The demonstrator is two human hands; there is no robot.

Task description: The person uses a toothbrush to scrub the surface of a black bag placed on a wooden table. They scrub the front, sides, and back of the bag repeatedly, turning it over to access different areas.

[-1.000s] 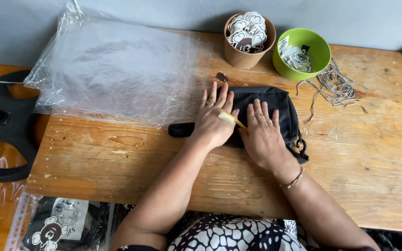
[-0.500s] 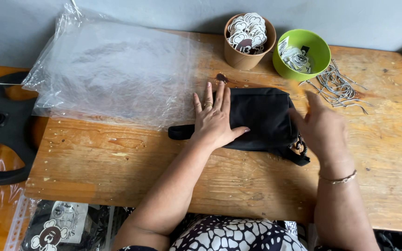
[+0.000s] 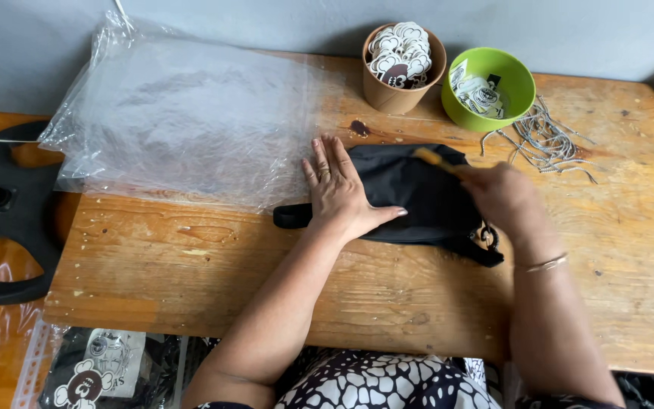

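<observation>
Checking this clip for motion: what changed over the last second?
The right hand left the black pouch, swung out right, then came back over it holding a small yellow stick. The left hand stayed flat on the pouch, shifting slightly left. Bowl, cup and plastic bag unchanged.

A plain black fabric pouch (image 3: 425, 198) lies near the back edge of the worn orange-brown wooden table (image 3: 607, 250). At the back edge stand a tan paper cup (image 3: 400, 88) of white-and-dark-brown cut-out tags and a lime-green round plastic bowl (image 3: 516, 83). A clear glossy plastic sheet (image 3: 183, 113) covers the back left corner, and a black-and-white blotch-patterned garment (image 3: 380, 386) shows at the front edge.
</observation>
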